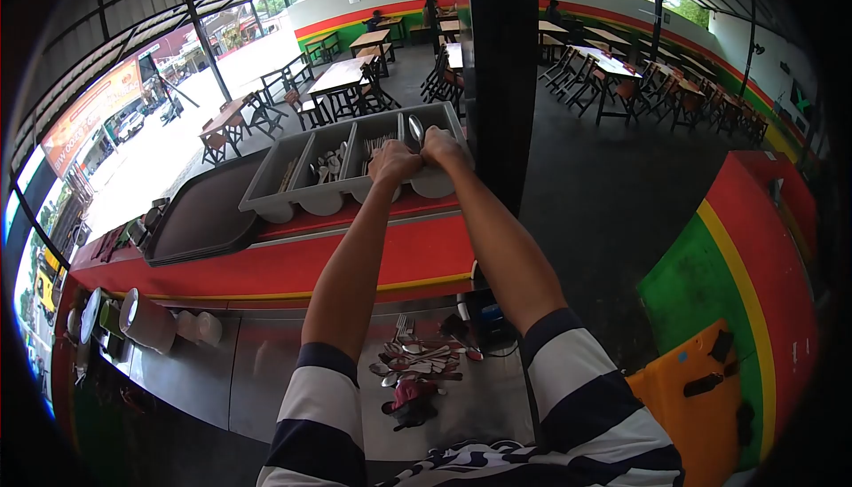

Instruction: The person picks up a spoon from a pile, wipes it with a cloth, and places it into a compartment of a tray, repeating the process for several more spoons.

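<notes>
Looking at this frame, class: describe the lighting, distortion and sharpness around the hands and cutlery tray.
Head view: fisheye bends the red counter and roof beams, corners go black; head view, the street at left is washed out by daylight; the cutlery tray, left hand and right hand with its spoon sit in even shade, fairly sharp, without motion blur.

A red counter [355, 261] is carrying a grey cutlery tray [293, 190] and, just left of it, a dark serving tray [200, 216]. Below, a steel bench [266, 372] is holding heaped spoons [417, 363], a red cloth [410, 396], plates [146, 320] and cups [202, 327].
</notes>
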A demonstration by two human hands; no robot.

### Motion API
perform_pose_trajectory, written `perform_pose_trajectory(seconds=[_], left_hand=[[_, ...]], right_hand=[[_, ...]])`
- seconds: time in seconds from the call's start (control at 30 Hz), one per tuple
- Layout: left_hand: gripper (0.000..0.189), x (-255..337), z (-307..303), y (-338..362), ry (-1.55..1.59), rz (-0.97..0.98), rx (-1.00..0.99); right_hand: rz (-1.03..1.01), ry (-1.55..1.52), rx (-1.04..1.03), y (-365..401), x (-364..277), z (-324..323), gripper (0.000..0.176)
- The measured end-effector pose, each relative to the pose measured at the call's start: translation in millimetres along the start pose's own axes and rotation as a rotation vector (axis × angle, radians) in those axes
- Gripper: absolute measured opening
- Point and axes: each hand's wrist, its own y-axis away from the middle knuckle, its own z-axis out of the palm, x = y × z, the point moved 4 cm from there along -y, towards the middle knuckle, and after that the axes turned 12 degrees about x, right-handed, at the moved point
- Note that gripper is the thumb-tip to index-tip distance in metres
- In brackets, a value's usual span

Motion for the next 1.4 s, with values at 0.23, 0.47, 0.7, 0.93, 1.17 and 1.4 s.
perform_pose_trajectory(seconds=[0.23,0.47,0.7,0.93,1.17,1.4], left_hand=[[0.037,-1,4,-3,-0.027,-0.034,0.051],[0.033,2,6,-1,-0.040,0.022,0.167],[0.022,2,-10,47,0.405,0.665,0.737],[0.031,-140,55,280,0.510,0.456,0.329],[0.056,-298,145,540,0.079,-0.088,-0.020],[0.051,-283,147,551,0.356,-0.060,-0.107]], right_hand=[[0.068,0.000,-0.110,-25,7,24,0.046],[-0.102,0.021,0.046,-23,6,21,0.036],[-0.648,-0.571,0.632,35,0,-17,0.014],[-0.650,-0.818,0.565,216,121,62,0.013],[0.234,-0.768,-0.665,510,319,204,0.020],[-0.175,-0.681,-0.561,494,289,174,0.053]])
